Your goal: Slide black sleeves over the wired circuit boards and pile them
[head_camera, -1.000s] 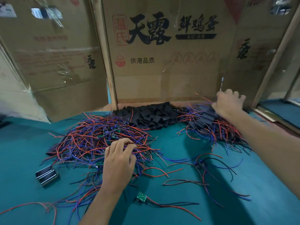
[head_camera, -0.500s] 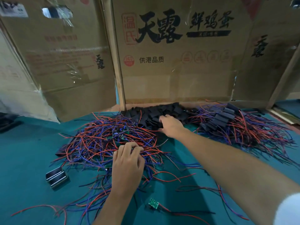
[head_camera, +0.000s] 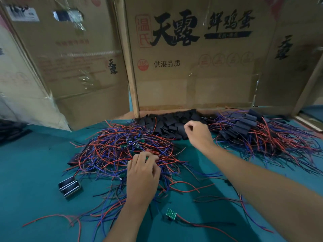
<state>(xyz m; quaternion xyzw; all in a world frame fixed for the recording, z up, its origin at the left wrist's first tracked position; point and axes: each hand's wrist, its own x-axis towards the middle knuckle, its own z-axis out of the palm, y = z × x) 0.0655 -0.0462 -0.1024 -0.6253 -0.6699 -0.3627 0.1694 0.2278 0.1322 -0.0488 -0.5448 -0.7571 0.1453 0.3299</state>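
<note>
The left hand (head_camera: 141,179) grips wires in one wire pile (head_camera: 122,151). The right hand (head_camera: 198,135), fingers curled, touches one sleeve pile (head_camera: 167,123); its hold is hidden.

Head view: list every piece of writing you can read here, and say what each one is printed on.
"天露", big black brush characters, on the middle cardboard box.
"鲜鸡蛋", black, same box, right of that.
"温氏", red seal, same box, left of "天露".
"供港品质", small black, same box, lower.
"天露", small vertical, on the left cardboard box.
Unreadable: the banner under "鲜鸡蛋", the red round stamp, the faint circle icons, the left box's red print and white label, and the vertical print on the right cardboard.
</note>
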